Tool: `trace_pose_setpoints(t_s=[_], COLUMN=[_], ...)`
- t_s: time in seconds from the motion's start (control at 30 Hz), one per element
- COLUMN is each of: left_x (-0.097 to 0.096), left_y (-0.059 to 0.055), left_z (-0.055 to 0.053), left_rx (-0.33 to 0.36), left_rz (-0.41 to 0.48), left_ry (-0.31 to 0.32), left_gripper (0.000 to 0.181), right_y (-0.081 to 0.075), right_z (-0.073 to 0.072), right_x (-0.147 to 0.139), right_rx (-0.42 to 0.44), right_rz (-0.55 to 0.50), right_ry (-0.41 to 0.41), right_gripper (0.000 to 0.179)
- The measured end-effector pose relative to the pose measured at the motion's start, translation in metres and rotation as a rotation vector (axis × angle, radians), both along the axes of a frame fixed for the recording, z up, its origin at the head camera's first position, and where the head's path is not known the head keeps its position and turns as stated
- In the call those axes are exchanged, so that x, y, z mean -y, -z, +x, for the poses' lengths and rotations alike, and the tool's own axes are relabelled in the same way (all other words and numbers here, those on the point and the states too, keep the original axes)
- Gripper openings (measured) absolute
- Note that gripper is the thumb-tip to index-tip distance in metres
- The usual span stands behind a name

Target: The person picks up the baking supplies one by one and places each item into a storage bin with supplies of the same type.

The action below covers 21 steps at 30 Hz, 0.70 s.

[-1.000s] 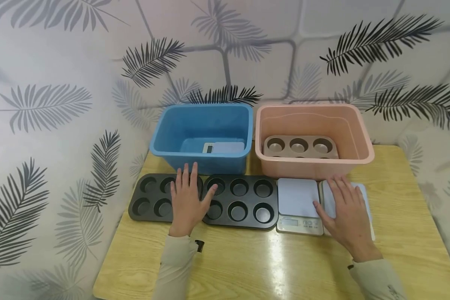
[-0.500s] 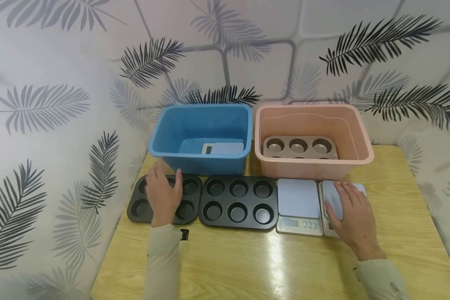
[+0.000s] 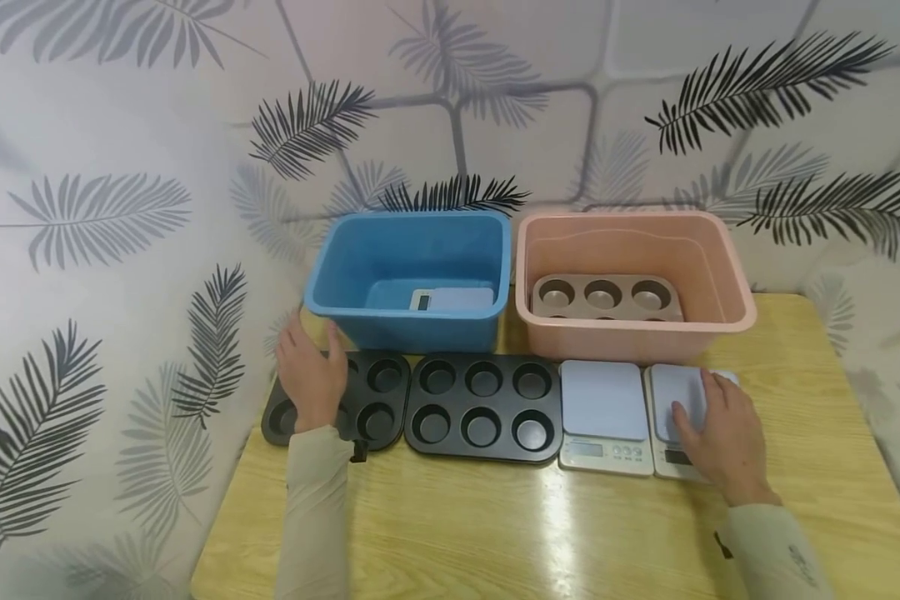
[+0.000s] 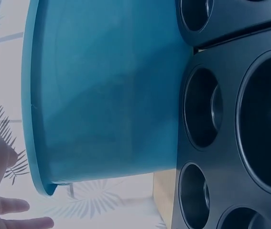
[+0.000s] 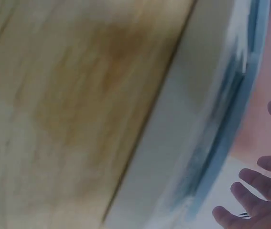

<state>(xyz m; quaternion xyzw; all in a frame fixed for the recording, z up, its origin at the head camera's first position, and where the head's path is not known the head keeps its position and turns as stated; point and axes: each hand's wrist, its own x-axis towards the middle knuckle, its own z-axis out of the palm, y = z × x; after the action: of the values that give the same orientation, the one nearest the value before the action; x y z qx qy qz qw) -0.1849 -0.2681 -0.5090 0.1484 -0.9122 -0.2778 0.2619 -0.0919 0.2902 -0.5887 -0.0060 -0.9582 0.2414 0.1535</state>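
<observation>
My left hand (image 3: pixel 311 375) hovers with spread fingers over the left part of a dark six-cup muffin pan (image 3: pixel 381 400), holding nothing. In the left wrist view its fingers (image 4: pixel 13 205) are beside the blue bin's outer corner. Another dark muffin pan (image 3: pixel 457 402) lies right of the first. To the right of that lies a kitchen scale (image 3: pixel 603 400) with a white platform. Over the right side of a second kitchen scale (image 3: pixel 675 408) is my right hand (image 3: pixel 727 437), fingers relaxed and apart. The right wrist view shows these fingers (image 5: pixel 254 198) spread beyond the scale's blurred edge.
A blue bin (image 3: pixel 420 333) stands behind the pans with a small scale (image 3: pixel 461 298) inside. Beside it, a pink bin (image 3: pixel 615 342) holds a brown muffin pan (image 3: pixel 579 285). Both bins are near the patterned wall (image 3: pixel 450 50), on a wooden table (image 3: pixel 480 533).
My left hand has moved left across the left muffin pan. My right hand has shifted slightly right and toward me, uncovering more of the right scale. The pans, scales and bins keep their places.
</observation>
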Motion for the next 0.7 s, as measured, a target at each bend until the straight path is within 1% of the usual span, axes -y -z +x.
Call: trace_pose_setpoints(t_s=[0.1, 0.23, 0.33, 0.4, 0.57, 0.63, 0.7], left_x=[0.001, 0.001, 0.0, -0.001, -0.004, -0.005, -0.007], left_y=[-0.002, -0.004, -0.004, -0.002, 0.005, 0.008, 0.009], left_z=[-0.004, -0.008, -0.011, -0.012, -0.016, -0.018, -0.02], left_rx=[0.018, 0.019, 0.026, 0.05, 0.105, 0.102, 0.084], left_rz=[0.011, 0.036, 0.071, 0.101, 0.205, 0.277, 0.37], left_ry=[-0.012, -0.008, -0.003, -0.008, -0.015, -0.004, -0.009], left_gripper=[0.067, 0.067, 0.067, 0.067, 0.067, 0.063, 0.058], right_y=[0.005, 0.01, 0.011, 0.01, 0.006, 0.005, 0.005], right_z=[0.0, 0.002, 0.002, 0.002, -0.001, -0.003, -0.004], right_x=[-0.004, -0.008, -0.008, -0.008, -0.01, -0.012, -0.013], right_rx=[0.084, 0.209, 0.289, 0.326, 0.366, 0.375, 0.394], right_rz=[0.014, 0.042, 0.058, 0.05, 0.04, 0.042, 0.039], right_ry=[0.036, 0.091, 0.126, 0.147, 0.182, 0.186, 0.186], right_gripper=[0.071, 0.069, 0.069, 0.071, 0.073, 0.074, 0.075])
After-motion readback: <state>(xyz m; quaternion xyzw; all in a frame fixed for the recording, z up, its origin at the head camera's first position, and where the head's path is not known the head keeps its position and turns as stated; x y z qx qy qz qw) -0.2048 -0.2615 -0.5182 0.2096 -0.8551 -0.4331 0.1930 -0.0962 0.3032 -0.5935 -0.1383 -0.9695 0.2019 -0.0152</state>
